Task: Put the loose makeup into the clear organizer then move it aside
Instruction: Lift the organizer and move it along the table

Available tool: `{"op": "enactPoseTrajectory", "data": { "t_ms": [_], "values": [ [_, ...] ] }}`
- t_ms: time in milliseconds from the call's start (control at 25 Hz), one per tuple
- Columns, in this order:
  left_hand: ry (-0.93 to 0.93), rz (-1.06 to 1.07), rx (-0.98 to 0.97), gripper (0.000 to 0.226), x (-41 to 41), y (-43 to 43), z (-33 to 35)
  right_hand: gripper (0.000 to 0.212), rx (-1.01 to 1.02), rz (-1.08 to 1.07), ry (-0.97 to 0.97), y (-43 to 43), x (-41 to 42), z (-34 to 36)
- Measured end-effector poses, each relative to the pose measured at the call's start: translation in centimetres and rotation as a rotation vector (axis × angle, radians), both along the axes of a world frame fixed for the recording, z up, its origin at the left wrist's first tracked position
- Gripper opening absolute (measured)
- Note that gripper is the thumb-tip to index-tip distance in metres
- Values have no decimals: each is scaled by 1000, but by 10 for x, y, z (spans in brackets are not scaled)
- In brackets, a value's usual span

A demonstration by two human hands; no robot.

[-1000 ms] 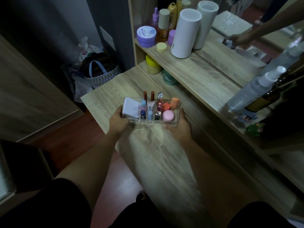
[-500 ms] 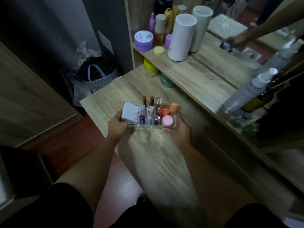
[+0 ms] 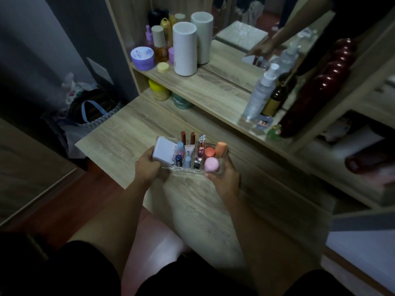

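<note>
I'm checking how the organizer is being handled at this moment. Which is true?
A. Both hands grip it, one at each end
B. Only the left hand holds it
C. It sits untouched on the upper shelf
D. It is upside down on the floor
A: the left hand grips the left end of the clear organizer and the right hand its right end, over the wooden desk.

A dim indoor scene, underexposed overall. The brightest patch is falling on the wooden desk surface (image 3: pixel 128 133) in the middle, while the near edge and both lower corners are sinking into near-black shadow. Small glints are showing on the dark red object (image 3: pixel 320 86) at the far right. The wide-angle lens is bending straight edges outward toward the borders. The far-right side is smearing with motion blur, and fine detail is looking soft and grainy throughout.
</note>
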State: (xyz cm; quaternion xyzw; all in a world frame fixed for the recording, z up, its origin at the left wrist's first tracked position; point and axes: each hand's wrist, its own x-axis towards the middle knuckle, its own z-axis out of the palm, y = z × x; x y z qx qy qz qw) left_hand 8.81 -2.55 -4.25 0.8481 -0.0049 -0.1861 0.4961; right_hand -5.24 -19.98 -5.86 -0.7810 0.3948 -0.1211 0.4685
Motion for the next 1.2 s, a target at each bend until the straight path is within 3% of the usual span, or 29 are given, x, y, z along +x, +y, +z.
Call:
{"op": "enactPoseTrajectory", "data": {
  "t_ms": [600, 1200],
  "values": [
    [48, -322, 40, 50, -111, -89, 8, 102, -123, -326, 88, -32, -156, -2],
    [69, -499, 29, 52, -116, -136, 5, 105, -128, -463, 89, -48, -179, -20]
  ]
}}
